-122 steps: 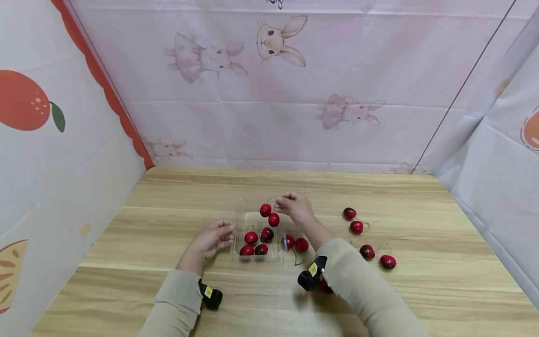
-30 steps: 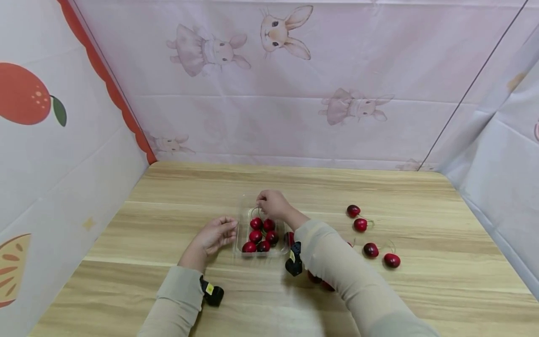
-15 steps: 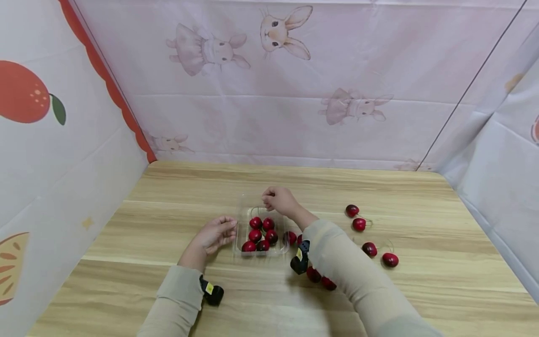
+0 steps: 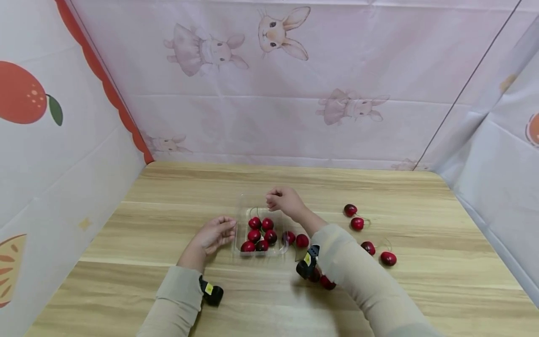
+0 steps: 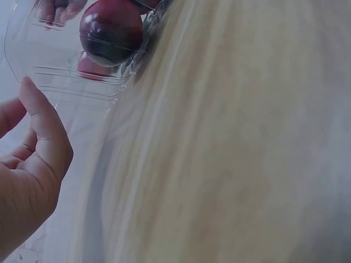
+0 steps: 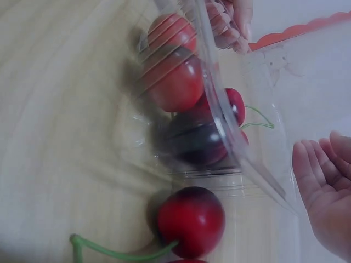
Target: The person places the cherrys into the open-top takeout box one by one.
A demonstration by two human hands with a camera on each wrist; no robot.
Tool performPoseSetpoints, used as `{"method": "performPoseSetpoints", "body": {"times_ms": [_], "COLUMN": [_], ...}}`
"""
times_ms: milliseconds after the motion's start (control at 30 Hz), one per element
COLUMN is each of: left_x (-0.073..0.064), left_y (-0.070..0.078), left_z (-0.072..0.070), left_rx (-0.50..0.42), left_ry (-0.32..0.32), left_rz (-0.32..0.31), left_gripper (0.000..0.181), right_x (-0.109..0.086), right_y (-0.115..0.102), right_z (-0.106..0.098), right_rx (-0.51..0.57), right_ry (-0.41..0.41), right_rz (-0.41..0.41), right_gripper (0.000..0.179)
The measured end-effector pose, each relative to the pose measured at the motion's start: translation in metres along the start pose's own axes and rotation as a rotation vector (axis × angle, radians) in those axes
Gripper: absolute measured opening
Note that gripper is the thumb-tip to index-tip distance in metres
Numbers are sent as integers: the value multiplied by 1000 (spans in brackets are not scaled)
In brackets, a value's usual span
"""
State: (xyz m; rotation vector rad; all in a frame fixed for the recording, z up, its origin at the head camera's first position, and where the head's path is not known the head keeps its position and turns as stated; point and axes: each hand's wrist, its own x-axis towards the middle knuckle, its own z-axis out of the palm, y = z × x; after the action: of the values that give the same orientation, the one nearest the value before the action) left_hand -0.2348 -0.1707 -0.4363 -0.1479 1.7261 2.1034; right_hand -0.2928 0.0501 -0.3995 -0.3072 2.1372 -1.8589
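Observation:
A clear plastic box (image 4: 271, 252) stands mid-table, with several red cherries (image 4: 254, 235) inside. Its raised back part looks like a lid, though it is too transparent to be sure. My left hand (image 4: 215, 233) pinches the box's left rim between thumb and fingers; the left wrist view shows its fingertips at the box edge (image 5: 82, 94). Over the back right corner of the box hovers my right hand (image 4: 286, 202), its fingers loosely bent. Nothing lies between those fingers in the right wrist view, where the hand (image 6: 329, 186) is apart from the box.
Two cherries (image 4: 302, 240) lie just right of the box. Another pair (image 4: 327, 282) sits partly hidden by the right sleeve. Farther right are more stemmed pairs, one behind (image 4: 357, 223) and one in front (image 4: 388, 259). Printed cloth walls enclose the wooden table (image 4: 177, 187).
Earlier my right hand held a pair of cherries by the stems above the box. That pair now rests inside, released, and the hand has drawn off rightward. My left hand has stayed at the rim.

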Motion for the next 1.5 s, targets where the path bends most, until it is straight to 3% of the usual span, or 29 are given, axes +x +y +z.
{"method": "performPoseSetpoints", "body": {"times_ms": [433, 1000, 1500], "left_x": [-1, -5, -4], "left_y": [0, 1, 2], "left_z": [3, 1, 1], "left_rx": [10, 32, 25], "left_ry": [24, 3, -7], "left_rz": [-2, 10, 21], "left_gripper": [6, 7, 5], "right_x": [-18, -45, -65], "right_y": [-4, -2, 7], "right_z": [-11, -31, -56], "right_rx": [110, 148, 179], "right_ry": [6, 25, 119], "right_rz": [2, -9, 43], "right_gripper": [16, 19, 23]}}
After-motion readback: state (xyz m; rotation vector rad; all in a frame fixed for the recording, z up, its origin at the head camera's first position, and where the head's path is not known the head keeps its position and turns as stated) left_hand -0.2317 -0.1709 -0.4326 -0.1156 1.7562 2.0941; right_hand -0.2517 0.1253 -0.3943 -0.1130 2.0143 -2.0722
